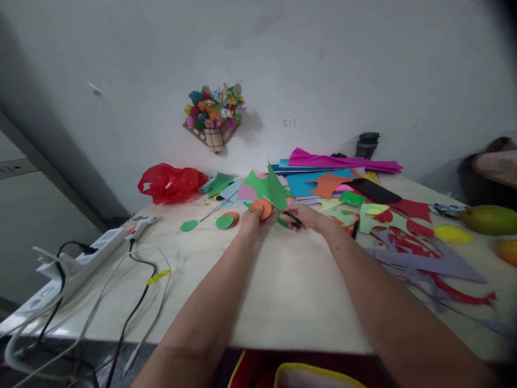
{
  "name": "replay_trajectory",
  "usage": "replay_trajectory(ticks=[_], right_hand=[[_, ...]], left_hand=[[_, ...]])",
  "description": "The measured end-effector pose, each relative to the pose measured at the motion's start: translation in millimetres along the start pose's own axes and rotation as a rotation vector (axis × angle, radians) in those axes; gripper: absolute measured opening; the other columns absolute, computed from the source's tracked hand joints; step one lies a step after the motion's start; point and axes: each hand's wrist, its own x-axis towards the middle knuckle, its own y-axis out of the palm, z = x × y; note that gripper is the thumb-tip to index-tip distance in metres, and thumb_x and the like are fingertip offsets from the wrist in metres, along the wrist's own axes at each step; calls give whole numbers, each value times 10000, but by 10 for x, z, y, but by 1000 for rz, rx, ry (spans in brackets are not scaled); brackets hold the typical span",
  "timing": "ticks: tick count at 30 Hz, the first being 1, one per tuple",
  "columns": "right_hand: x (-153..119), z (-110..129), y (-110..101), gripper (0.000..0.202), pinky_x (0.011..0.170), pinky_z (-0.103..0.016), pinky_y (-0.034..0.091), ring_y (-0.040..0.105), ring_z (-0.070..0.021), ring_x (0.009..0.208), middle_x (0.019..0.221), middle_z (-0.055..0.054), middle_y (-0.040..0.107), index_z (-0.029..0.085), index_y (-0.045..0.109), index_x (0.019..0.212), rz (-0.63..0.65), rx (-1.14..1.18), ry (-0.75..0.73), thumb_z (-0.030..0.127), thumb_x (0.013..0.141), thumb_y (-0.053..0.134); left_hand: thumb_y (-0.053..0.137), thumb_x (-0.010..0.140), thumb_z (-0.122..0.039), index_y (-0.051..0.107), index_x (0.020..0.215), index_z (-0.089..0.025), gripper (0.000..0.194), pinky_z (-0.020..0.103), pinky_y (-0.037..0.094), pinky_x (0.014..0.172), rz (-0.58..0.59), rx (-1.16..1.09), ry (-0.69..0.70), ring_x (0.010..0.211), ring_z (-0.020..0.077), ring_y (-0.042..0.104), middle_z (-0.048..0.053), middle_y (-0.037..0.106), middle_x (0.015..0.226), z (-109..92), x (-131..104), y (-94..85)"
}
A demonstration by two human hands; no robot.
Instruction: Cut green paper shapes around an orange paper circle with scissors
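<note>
My left hand is closed on an orange paper circle, with green paper rising just behind it. In my right hand are black-handled scissors, their blades pointing left toward the green sheet and the orange circle. Whether the blades touch the paper is hard to make out. To the left of my left hand lie a small stack of green and orange circles and a single green circle.
A white power strip with trailing cables takes up the table's left side. A red plastic bag sits at the back left. Coloured sheets and a dark phone-like slab lie behind my right hand. Purple scraps and a mango are at right.
</note>
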Motion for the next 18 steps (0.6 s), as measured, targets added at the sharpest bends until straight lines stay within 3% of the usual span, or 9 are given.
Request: replay_trajectory(ticks=[4,13,18], right_hand=[[6,13,27,73,339,-175,273,531,-81,380,526,21,600,169,566,717,-14,-17,32,234,750,569],[12,21,86,239,332,-179,273,503,-72,369,505,35,572,177,538,704,-32,-38,11,340,773,700],[48,-32,84,280,329,-178,263,503,-73,372,514,38,569,176,548,709,-28,-27,-10,392,757,719]], left_hand=[[724,839,-243,645,926,-113,175,327,606,732,5,9,-13,908,269,738,131,738,929,7,16,-11],[686,866,-207,644,967,-97,154,319,607,732,2,21,-43,871,253,745,124,734,898,19,38,-17],[694,870,-253,628,1073,-100,263,299,612,700,6,11,-48,860,247,750,124,742,897,33,56,-19]])
